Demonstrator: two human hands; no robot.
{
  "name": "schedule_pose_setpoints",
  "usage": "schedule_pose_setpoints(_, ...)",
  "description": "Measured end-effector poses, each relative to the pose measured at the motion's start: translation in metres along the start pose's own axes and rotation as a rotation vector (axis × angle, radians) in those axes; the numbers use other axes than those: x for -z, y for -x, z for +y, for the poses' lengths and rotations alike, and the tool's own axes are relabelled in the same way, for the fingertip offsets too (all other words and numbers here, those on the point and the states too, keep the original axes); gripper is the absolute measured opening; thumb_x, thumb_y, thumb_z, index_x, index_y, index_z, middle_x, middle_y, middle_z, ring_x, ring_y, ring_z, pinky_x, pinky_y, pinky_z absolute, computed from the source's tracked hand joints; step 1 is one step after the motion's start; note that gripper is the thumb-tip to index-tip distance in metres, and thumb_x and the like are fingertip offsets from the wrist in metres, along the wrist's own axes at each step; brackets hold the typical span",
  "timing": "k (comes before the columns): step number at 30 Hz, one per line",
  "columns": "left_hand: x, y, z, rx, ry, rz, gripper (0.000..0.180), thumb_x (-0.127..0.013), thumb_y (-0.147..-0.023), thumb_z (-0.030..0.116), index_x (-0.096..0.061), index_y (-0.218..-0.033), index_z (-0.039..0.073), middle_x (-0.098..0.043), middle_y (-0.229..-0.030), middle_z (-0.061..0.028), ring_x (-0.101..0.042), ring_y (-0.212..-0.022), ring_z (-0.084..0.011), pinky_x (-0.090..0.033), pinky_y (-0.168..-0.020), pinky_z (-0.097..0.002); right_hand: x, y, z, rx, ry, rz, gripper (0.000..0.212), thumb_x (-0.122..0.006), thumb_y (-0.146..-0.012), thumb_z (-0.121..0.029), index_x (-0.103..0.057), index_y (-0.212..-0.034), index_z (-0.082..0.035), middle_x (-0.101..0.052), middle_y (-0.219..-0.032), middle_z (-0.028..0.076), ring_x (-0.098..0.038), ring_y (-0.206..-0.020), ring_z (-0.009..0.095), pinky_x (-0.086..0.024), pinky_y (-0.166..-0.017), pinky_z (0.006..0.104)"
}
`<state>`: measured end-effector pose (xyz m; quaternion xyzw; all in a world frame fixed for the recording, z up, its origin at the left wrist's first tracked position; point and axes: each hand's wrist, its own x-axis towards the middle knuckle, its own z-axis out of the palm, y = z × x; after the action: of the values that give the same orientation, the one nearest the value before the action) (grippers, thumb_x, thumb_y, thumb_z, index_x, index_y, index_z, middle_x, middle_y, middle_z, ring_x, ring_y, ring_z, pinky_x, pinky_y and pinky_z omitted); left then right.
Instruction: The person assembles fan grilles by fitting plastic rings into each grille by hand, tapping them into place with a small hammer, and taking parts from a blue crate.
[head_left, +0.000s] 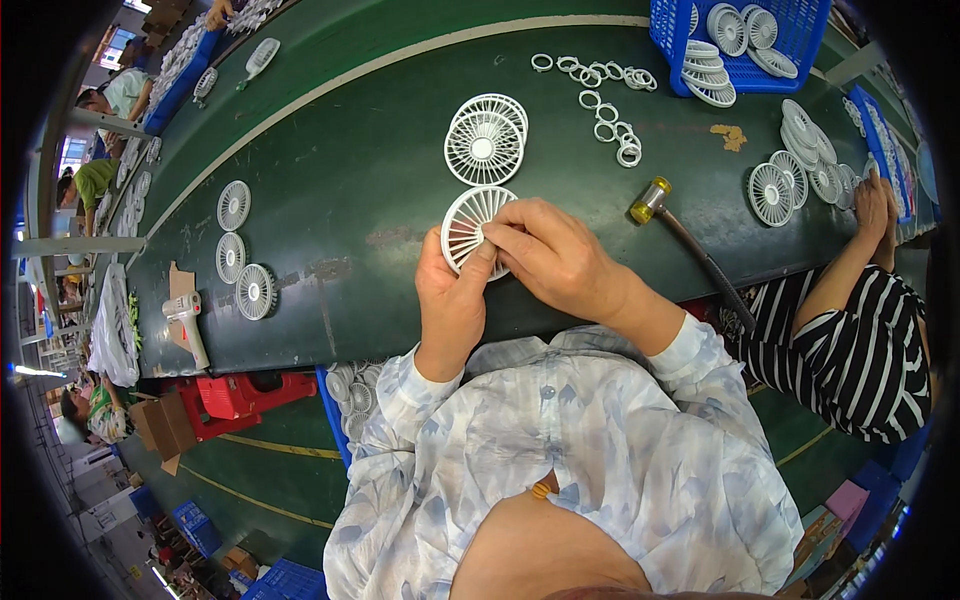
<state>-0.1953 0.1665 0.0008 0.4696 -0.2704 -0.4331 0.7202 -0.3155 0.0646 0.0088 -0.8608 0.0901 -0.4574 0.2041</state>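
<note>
Close to the table's near edge I hold a round white fan grille [470, 215] between both hands. My left hand [448, 285] grips its left lower rim, thumb laid over the slats. With thumb and fingers pinched together, my right hand [550, 250] presses at the middle of the grille; whether a small part sits in that pinch is hidden. Just beyond it, two more white grilles [484, 148] overlap on the green table. To the right of my hands lies a mallet [652, 200] with a yellow-faced head and dark handle.
White rings [604, 130] lie in rows farther off. A blue basket [740, 75] of grilles stands at the back right. Loose grilles [233, 205] and a white handheld fan body [186, 312] lie left. At right, a co-worker's hand [872, 210] is near piled grilles [770, 195].
</note>
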Motion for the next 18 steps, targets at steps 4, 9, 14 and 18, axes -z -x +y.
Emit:
schedule_pose_setpoints(4,0.002,0.001,0.002,-0.035,-0.179,0.006,0.018,-0.058,-0.097,0.003,-0.053,-0.113,-0.002,-0.064,-0.105,-0.0087,-0.063,-0.091,-0.0119,-0.053,-0.081,-0.0264,0.0,0.001,0.0,0.0,-0.016,-0.078,0.028,-0.068,-0.073,0.0,-0.065,-0.1,0.004,-0.06,-0.096,0.014,-0.064,-0.08,0.027,-0.055,-0.065,0.0351)
schedule_pose_setpoints(9,0.004,0.004,-0.004,-0.161,-0.297,0.102,0.015,-0.06,-0.095,0.002,-0.054,-0.108,-0.002,-0.065,-0.1,-0.008,-0.062,-0.086,-0.01,-0.053,-0.077,-0.0246,-0.015,0.003,-0.005,-0.077,-0.082,0.071,0.027,-0.067,-0.074,0.004,-0.065,-0.1,0.006,-0.059,-0.096,0.014,-0.064,-0.077,0.026,-0.055,-0.06,0.0327)
schedule_pose_setpoints(14,0.002,0.003,-0.001,-0.222,-0.328,0.192,0.014,-0.063,-0.094,0.004,-0.055,-0.103,-0.001,-0.065,-0.095,-0.0059,-0.06,-0.079,-0.008,-0.052,-0.07,-0.023,-0.025,0.003,-0.012,-0.103,-0.086,0.134,0.028,-0.067,-0.074,0.006,-0.065,-0.101,0.007,-0.059,-0.096,0.015,-0.064,-0.077,0.026,-0.055,-0.061,0.0319)
schedule_pose_setpoints(18,0.005,0.001,-0.002,-0.234,-0.407,0.176,0.01,-0.063,-0.094,0.005,-0.055,-0.099,0.001,-0.064,-0.092,-0.0046,-0.059,-0.077,-0.0072,-0.05,-0.068,-0.0223,-0.03,0.007,-0.013,-0.127,-0.073,0.165,0.027,-0.067,-0.074,0.005,-0.065,-0.101,0.007,-0.059,-0.097,0.015,-0.064,-0.077,0.026,-0.055,-0.061,0.0323)
